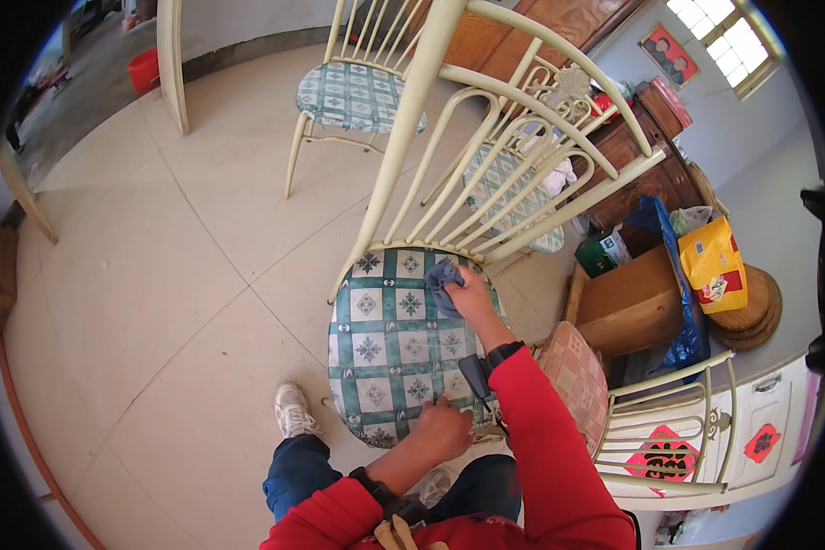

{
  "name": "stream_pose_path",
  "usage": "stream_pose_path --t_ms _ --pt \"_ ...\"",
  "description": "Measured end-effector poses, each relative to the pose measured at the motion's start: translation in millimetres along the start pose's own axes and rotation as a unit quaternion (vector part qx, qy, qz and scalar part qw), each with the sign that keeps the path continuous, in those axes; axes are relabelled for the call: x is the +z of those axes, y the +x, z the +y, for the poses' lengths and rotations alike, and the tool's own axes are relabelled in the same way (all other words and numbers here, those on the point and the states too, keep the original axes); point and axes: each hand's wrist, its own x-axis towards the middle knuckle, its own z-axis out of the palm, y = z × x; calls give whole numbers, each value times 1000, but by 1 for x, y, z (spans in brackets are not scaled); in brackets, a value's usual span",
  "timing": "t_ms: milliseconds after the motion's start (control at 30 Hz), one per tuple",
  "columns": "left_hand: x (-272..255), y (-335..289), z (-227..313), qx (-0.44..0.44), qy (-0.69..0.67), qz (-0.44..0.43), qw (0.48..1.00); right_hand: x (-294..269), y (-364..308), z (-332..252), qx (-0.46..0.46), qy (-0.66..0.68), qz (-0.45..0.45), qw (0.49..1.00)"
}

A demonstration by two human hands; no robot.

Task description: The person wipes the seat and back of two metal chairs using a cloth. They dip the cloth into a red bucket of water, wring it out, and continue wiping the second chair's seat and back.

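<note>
A cream metal-framed chair [411,119] stands before me, its rounded seat [368,346] covered in green and white patterned fabric. My right hand [470,295] is closed on a crumpled grey-blue cloth [444,286], which lies against the far right part of the seat, near the backrest bars. My left hand [442,429] rests at the near edge of the same seat, its fingers curled; whether anything is in them is hidden.
Another chair with a matching seat [348,95] stands beyond, and a third [509,192] shows behind the backrest. To the right are a pink-seated chair [573,376], a cardboard box [628,289], a yellow bag [711,266] and round wooden boards [752,307]. Tiled floor [183,302] lies left.
</note>
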Motion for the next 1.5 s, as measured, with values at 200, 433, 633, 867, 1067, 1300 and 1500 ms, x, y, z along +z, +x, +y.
stream_pose_path --t_ms 200,433,633,867,1067,1300,1500 --pt "12 2 -1 -1 -5 19 1000 -4 35 -13 20 167 104 980" --pt "13 5 -5 -2 -13 11 1000 -7 39 -26 105 -126 -2 986" --pt "-1 3 1 -7 -5 1 1000 -17 18 -6 48 -205 -17 977" --pt "2 -3 -1 3 -20 37 999 -27 -31 39 50 101 28 993" --pt "9 -1 4 0 3 102 995 -30 26 22 14 -69 138 988" --pt "6 1 -1 -14 15 35 999 -15 40 4 97 -260 60 959" --pt "0 7 4 -22 20 27 999 -23 13 25 83 -254 23 963"
